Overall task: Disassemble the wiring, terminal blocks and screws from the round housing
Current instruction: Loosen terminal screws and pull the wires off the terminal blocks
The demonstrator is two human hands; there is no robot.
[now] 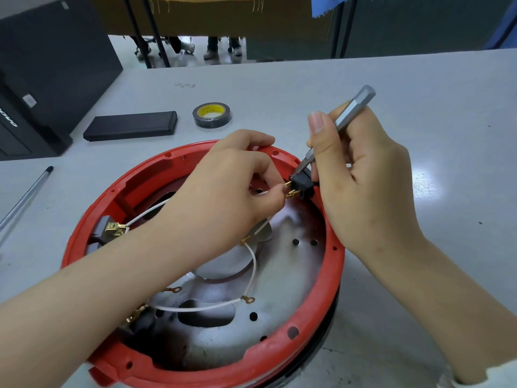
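Yellow tape roll (pixel 211 114) label unreadable; right hand (pixel 361 175) grips screwdriver (pixel 342 121), left hand (pixel 232 186) pinches terminal (pixel 291 193).

grey table (pixel 419 79), red housing (pixel 313 343), tape roll (pixel 211 114), black case (pixel 131 125)

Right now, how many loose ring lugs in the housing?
2: one on the white wire near the plate's middle, one to its left beside the left forearm. More may be hidden under the arms.

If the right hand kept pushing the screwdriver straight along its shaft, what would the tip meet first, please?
Most likely the black terminal block on the red housing rim: the screwdriver in the right hand slants down-left with its tip already at it, though actual contact is unclear.
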